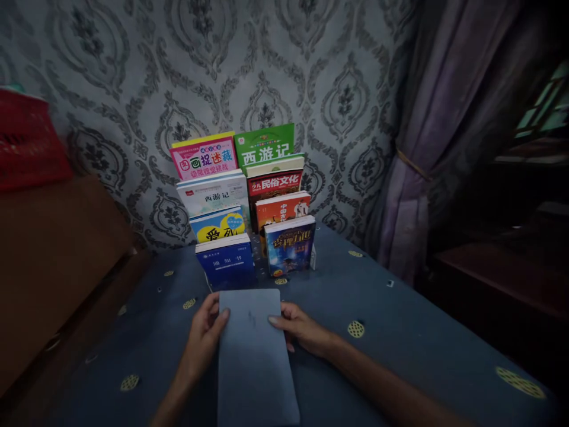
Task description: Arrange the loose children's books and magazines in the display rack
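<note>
A plain light-blue notebook or thin book [255, 367] is held by its two long sides near the front of the table. My left hand [207, 326] grips its left edge, thumb on the cover and fingers behind. On the opposite edge, my right hand [302, 329] pinches it the same way. Just beyond its top edge stands a dark blue book [226, 264], upright at the front of the left row. To the right, a blue book with gold lettering [291, 246] fronts the other row.
Behind these, several upright books rise in two stepped rows, including a pink one [207, 157] and a green one [267, 142]. A blue patterned cloth [333, 284] covers the table. At left is a cardboard box [57, 255] with a red bag [31, 139]; a purple curtain [422, 148] hangs right.
</note>
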Tool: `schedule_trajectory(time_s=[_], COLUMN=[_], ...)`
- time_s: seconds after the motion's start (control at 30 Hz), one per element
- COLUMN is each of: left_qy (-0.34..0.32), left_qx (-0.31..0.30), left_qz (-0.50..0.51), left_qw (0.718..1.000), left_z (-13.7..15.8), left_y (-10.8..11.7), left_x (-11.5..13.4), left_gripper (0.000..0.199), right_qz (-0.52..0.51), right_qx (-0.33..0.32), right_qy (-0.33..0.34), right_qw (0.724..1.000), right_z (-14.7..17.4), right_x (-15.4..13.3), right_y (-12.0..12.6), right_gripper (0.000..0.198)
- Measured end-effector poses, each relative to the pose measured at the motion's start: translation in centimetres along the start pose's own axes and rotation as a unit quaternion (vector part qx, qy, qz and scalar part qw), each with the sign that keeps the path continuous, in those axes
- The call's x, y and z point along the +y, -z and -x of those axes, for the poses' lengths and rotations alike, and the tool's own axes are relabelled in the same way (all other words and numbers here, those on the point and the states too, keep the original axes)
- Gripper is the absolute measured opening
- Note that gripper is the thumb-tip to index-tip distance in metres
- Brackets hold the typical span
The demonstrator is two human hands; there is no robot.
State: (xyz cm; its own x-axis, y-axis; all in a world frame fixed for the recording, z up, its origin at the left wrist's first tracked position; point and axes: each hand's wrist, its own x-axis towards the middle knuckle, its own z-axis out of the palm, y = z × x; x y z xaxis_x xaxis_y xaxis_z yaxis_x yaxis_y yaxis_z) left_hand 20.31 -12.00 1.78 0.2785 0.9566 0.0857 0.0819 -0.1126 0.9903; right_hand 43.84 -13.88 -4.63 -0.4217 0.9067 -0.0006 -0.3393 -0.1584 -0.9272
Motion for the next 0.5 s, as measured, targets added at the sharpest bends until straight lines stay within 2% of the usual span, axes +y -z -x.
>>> schedule_trajectory(time_s=[0.07, 0.1, 0.13, 0.2, 0.27, 0.4, 0.47, 0.5], left_qy=[-0.073, -0.123, -0.177, -0.283, -0.346, -0.375, -0.377, -0.382], left_qx=[0.028, 0.052, 0.080, 0.112, 0.123, 0.112, 0.121, 0.129], left_qz=[-0.107, -0.175, -0.246, -0.376, -0.466, -0.596, -0.633, -0.637], left_qw=[0.991, 0.975, 0.950, 0.875, 0.805, 0.701, 0.666, 0.657], left_z=[-1.1, -1.8, -2.7, -4.9, -7.1, -10.0, -10.6, -10.8], left_y=[0.1, 0.3, 0.5, 1.0, 1.5, 2.0, 1.8, 1.5], left_x=[1.1, 1.8, 2.5, 4.0, 5.1, 5.7, 6.2, 6.8], left_gripper=[0.042, 0.038, 0.035, 0.032, 0.032, 0.030, 0.026, 0.024], right_qz=[-0.016, -0.026, -0.036, -0.059, -0.080, -0.127, -0.154, -0.165], right_qx=[0.011, 0.019, 0.028, 0.049, 0.069, 0.088, 0.099, 0.106], right_qy=[-0.003, -0.007, -0.010, -0.018, -0.025, -0.025, -0.021, -0.017], right_qw=[1.000, 0.999, 0.999, 0.997, 0.994, 0.988, 0.983, 0.980], right_z=[0.0, 0.0, 0.0, 0.0, 0.0, 0.0, -0.1, -0.2], right_x=[-0.2, -0.3, -0.4, -0.5, -0.5, -0.3, -0.2, -0.1], right_y=[0.1, 0.2, 0.3, 0.4, 0.6, 0.9, 1.0, 1.1], right_gripper=[0.052, 0.051, 0.050, 0.051, 0.052, 0.051, 0.052, 0.052])
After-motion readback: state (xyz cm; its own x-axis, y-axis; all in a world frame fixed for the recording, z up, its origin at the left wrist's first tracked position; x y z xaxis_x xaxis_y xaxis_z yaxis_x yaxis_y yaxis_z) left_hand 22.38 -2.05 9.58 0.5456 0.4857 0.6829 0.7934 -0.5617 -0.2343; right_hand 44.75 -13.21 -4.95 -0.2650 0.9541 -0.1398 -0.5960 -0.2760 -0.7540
